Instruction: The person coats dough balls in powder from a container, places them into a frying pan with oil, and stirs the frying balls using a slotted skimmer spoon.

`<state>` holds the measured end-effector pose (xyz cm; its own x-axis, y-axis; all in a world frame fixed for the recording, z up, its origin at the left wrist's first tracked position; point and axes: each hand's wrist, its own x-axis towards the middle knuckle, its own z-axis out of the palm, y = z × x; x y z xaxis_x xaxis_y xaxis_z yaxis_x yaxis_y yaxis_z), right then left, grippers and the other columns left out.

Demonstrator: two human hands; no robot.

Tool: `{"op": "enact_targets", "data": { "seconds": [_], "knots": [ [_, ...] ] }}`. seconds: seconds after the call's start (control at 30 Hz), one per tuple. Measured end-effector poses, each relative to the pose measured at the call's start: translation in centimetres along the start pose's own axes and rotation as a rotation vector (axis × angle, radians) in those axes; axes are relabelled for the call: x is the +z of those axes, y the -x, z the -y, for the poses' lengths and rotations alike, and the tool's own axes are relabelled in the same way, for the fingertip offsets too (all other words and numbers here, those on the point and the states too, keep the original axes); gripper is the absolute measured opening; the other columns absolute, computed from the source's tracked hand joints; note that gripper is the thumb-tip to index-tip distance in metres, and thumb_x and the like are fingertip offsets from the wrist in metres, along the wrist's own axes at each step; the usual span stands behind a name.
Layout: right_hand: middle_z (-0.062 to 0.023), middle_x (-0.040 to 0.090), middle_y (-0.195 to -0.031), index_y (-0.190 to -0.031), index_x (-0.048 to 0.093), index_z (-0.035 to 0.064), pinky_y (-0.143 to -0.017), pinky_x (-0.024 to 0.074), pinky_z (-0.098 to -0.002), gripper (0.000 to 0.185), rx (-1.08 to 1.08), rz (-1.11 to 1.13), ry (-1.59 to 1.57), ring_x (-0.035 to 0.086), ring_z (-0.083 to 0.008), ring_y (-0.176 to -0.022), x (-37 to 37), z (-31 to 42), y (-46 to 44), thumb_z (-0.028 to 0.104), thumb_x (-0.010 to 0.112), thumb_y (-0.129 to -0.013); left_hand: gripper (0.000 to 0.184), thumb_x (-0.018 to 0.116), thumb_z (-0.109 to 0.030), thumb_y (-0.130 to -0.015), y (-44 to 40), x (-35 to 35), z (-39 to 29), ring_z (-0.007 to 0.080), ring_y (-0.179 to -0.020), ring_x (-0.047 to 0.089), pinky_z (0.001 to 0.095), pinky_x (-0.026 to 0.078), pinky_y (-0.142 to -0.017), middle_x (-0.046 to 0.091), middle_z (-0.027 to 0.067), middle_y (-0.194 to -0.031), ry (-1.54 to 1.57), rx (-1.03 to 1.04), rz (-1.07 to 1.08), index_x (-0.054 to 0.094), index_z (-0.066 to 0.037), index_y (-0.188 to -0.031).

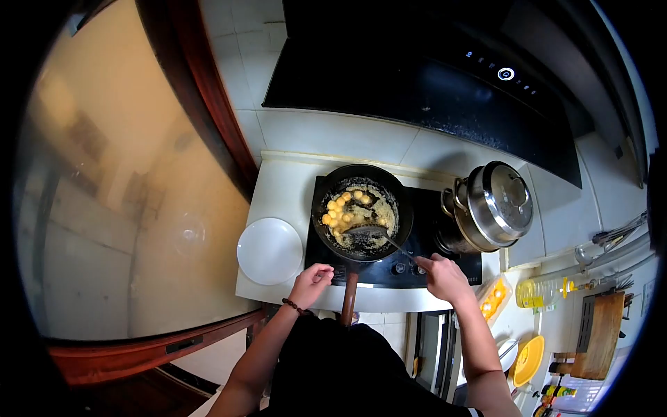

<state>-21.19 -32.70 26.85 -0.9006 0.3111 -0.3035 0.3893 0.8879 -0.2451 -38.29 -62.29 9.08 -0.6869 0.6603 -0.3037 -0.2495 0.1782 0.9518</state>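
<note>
A dark pan [322, 201] stands on the black stove, its brown handle [349, 299] pointing toward my body. Several round yellow pieces [334, 210] lie at the pan's left side, with pale, crumbly bits around them. My right hand [445, 278] is closed around the handle of a spatula [397, 247], whose dark blade rests among the food. Near the stove's front left edge, my left hand [314, 281] has its fingers curled together, apart from the pan handle; what they hold, if anything, is hidden. A white plate [269, 251] is left of the stove.
A steel pot with a lid [506, 200] occupies the stove's right side. Farther right are a packet of orange and white items [493, 299], an oil bottle [533, 293], a yellow basin [528, 361] and a wooden board [601, 333]. The range hood [417, 83] hangs above.
</note>
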Motion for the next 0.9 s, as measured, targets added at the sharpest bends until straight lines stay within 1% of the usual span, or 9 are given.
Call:
{"op": "enact_targets", "data": {
  "seconds": [0.03,0.1,0.3,0.5,0.57,0.6,0.7,0.8,0.9],
  "knots": [
    [-0.0204,0.067,-0.107,-0.133,0.067,0.0120,-0.090,0.0559,-0.0496,0.060,-0.003,0.000,0.001,0.068,-0.0420,-0.100,0.3,-0.1,-0.5,-0.003,0.061,-0.075,0.025,0.070,-0.016,-0.100,0.1,0.0,0.0,0.0120,-0.089,0.071,0.0268,0.057,-0.079,0.073,0.0063,-0.102,0.000,-0.009,-0.004,0.067,-0.002,-0.120],
    [-0.0218,0.066,-0.104,-0.131,0.068,0.0099,-0.086,0.0561,-0.0509,0.057,-0.033,-0.099,0.008,0.067,-0.0443,-0.092,0.5,-0.1,-1.5,-0.005,0.057,-0.077,0.025,0.070,-0.016,-0.100,0.2,-0.1,-0.1,0.0122,-0.089,0.071,0.0268,0.057,-0.079,0.073,0.0064,-0.102,0.001,-0.015,-0.016,0.067,-0.002,-0.120],
    [-0.0216,0.065,-0.103,-0.134,0.066,0.0114,-0.083,0.0558,-0.0520,0.057,-0.056,-0.231,0.055,0.067,-0.0452,-0.090,-0.5,1.3,-5.4,-0.003,0.057,-0.079,0.025,0.069,-0.019,-0.100,0.6,-0.2,0.7,0.0127,-0.089,0.072,0.0270,0.056,-0.079,0.073,0.0065,-0.101,-0.029,0.014,-0.029,0.067,-0.003,-0.120],
    [-0.0177,0.063,-0.109,-0.139,0.062,0.0171,-0.079,0.0574,-0.0514,0.064,-0.129,-0.176,0.186,0.069,-0.0418,-0.087,0.7,1.4,-8.4,-0.001,0.061,-0.077,0.027,0.069,-0.021,-0.101,0.8,-0.1,0.5,0.0132,-0.089,0.072,0.0277,0.057,-0.079,0.074,0.0072,-0.102,-0.012,0.024,-0.031,0.067,-0.003,-0.121],
    [-0.0186,0.064,-0.110,-0.140,0.062,0.0167,-0.078,0.0594,-0.0487,0.068,-0.160,-0.118,0.258,0.071,-0.0393,-0.087,0.4,1.0,-7.7,0.003,0.070,-0.074,0.028,0.069,-0.022,-0.101,0.8,-0.1,0.7,0.0136,-0.090,0.072,0.0280,0.057,-0.079,0.074,0.0074,-0.102,-0.029,0.040,-0.050,0.067,-0.002,-0.121],
    [-0.0175,0.063,-0.112,-0.141,0.060,0.0180,-0.079,0.0594,-0.0481,0.072,-0.139,-0.091,0.263,0.071,-0.0392,-0.087,0.4,0.6,-7.2,0.003,0.071,-0.072,0.028,0.069,-0.022,-0.101,0.9,-0.2,0.6,0.0136,-0.090,0.072,0.0280,0.057,-0.079,0.074,0.0074,-0.102,-0.024,0.041,-0.055,0.067,-0.002,-0.121],
    [-0.0175,0.063,-0.112,-0.143,0.060,0.0192,-0.080,0.0590,-0.0486,0.074,-0.147,-0.078,0.256,0.070,-0.0399,-0.087,-0.7,-0.9,-5.1,0.002,0.070,-0.071,0.028,0.069,-0.022,-0.101,1.3,-0.5,0.5,0.0140,-0.091,0.072,0.0283,0.057,-0.079,0.074,0.0074,-0.102,-0.029,0.024,-0.068,0.067,-0.002,-0.121],
    [-0.0170,0.063,-0.110,-0.141,0.062,0.0198,-0.080,0.0588,-0.0484,0.070,-0.090,-0.069,0.260,0.070,-0.0400,-0.087,-2.3,-1.4,-2.9,0.002,0.067,-0.073,0.028,0.069,-0.023,-0.101,1.5,-0.7,0.6,0.0138,-0.091,0.072,0.0283,0.057,-0.079,0.074,0.0076,-0.102,-0.035,0.003,-0.071,0.067,-0.003,-0.121],
    [-0.0170,0.063,-0.107,-0.139,0.064,0.0206,-0.080,0.0587,-0.0485,0.068,-0.061,-0.100,0.259,0.070,-0.0398,-0.087,-2.4,-2.4,-1.7,0.001,0.065,-0.075,0.028,0.069,-0.023,-0.101,1.4,-0.7,1.1,0.0135,-0.090,0.072,0.0280,0.057,-0.079,0.074,0.0076,-0.103,-0.029,0.047,-0.067,0.067,-0.003,-0.121]
  ]
}}
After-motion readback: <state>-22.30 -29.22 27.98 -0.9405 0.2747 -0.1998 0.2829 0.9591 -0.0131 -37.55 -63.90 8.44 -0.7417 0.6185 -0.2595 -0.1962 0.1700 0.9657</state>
